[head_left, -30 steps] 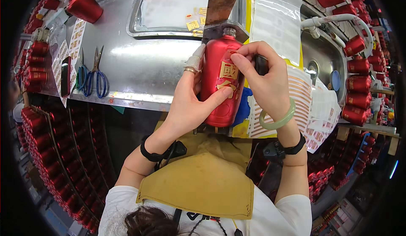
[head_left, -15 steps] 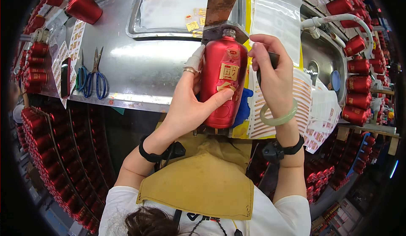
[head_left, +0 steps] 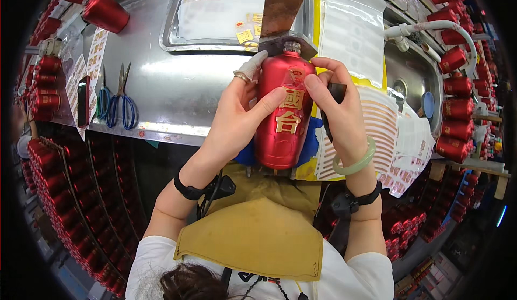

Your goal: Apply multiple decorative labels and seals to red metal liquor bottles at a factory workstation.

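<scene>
Nearest to me, both hands are on the red bottle (head_left: 283, 118), which lies lengthwise over a blue pad (head_left: 308, 145) at the near edge of the counter (head_left: 177, 93), its base toward me and its capped neck pointing away under a brown upright bracket (head_left: 284, 4). My left hand (head_left: 239, 118) wraps the bottle's left flank, thumb laid across the front just above the gold characters and a taped fingertip up by the shoulder. My right hand (head_left: 336, 111) grips the right flank with its thumb pressing the small gold label near the neck; it also clutches a dark tool (head_left: 333, 106) against the palm, so neither hand is free.

To do this pressing well, I judge the left hand should hold the bottle steady against rolling while the right thumb rubs the label flat from its middle outward, so no edge lifts. I would keep the gold characters facing straight up to check that the label sits square above them.

Just right of the bottle lie sheets of gold strip labels (head_left: 379, 125). Toward the left edge rest blue-handled scissors (head_left: 123, 103). Farther back sits a steel tray (head_left: 215, 17) with loose gold stickers, and a basin (head_left: 409, 76) toward the far right corner. Rows of red bottles (head_left: 455, 111) flank both sides.
</scene>
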The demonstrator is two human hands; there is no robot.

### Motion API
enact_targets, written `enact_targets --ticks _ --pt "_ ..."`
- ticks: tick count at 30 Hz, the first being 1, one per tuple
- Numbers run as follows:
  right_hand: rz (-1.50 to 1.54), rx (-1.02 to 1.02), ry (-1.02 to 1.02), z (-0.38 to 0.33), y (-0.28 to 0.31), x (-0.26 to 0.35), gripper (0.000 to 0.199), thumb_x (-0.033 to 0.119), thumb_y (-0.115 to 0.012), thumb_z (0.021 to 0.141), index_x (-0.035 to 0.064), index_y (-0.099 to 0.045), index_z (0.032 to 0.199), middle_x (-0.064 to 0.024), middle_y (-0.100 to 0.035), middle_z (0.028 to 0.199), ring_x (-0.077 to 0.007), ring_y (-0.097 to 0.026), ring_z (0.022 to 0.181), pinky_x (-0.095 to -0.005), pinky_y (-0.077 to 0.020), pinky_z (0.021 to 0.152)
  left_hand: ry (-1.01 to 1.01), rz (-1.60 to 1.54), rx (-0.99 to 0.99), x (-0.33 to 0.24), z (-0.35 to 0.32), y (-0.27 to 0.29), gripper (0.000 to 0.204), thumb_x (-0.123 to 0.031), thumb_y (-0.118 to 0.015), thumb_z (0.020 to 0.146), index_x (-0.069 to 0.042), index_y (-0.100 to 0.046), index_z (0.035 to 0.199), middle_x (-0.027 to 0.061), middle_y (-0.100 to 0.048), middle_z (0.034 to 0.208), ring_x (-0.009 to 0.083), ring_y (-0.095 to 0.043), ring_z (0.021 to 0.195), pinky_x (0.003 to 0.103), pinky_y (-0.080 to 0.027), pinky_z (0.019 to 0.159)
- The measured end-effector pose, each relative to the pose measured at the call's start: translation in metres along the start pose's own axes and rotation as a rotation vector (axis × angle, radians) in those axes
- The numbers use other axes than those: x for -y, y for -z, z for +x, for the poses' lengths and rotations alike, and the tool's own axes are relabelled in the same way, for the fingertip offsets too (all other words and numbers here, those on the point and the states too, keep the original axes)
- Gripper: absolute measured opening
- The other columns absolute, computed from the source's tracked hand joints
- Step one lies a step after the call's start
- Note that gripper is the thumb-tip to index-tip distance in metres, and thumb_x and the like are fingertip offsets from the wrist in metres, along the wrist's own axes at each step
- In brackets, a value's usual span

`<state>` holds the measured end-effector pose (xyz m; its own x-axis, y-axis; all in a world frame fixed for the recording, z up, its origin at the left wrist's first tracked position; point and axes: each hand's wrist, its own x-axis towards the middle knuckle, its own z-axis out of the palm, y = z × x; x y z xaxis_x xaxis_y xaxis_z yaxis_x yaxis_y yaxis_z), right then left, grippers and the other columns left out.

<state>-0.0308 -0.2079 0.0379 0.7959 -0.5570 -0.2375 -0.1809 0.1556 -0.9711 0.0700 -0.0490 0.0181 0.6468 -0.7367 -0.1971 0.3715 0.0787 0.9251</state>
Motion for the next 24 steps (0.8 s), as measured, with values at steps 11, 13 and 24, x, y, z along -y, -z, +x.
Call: enact_targets --ticks 11,13,24 --pt "-0.083 0.062 0.01 0.024 -0.001 0.011 0.023 0.022 -0.075 0.095 0.0019 -0.068 0.102 0.0097 -0.043 0.076 -0.0005 -0.039 0.069 -0.0172 -0.033 0.061 0.015 -0.004 -0.017 -0.006 -0.002 -0.003 0.075 -0.01 -0.072 0.097 0.005 -0.029 0.156 0.0189 -0.047 0.149 0.0218 -0.052 0.134 0.036 -0.043 0.113" --pt "-0.106 0.053 0.019 0.025 0.0 0.008 0.024 0.023 -0.076 0.095 0.0018 -0.068 0.102 0.0098 -0.043 0.076 -0.0005 -0.039 0.069 -0.0174 -0.0328 0.061 0.016 -0.001 -0.007 -0.004 0.0 -0.002 0.075 -0.01 -0.072 0.097 0.005 -0.029 0.156 0.0188 -0.047 0.149 0.0217 -0.052 0.134 0.036 -0.043 0.113" --pt "0.028 0.046 -0.026 0.014 0.003 0.007 0.025 0.017 -0.075 0.095 0.0022 -0.066 0.113 0.0084 -0.045 0.084 -0.0016 -0.042 0.077 -0.0175 -0.0356 0.069 -0.037 -0.039 -0.052 -0.011 0.015 -0.01 0.065 -0.012 -0.074 0.095 0.007 -0.04 0.147 0.0179 -0.056 0.138 0.0203 -0.058 0.125 0.035 -0.049 0.106"
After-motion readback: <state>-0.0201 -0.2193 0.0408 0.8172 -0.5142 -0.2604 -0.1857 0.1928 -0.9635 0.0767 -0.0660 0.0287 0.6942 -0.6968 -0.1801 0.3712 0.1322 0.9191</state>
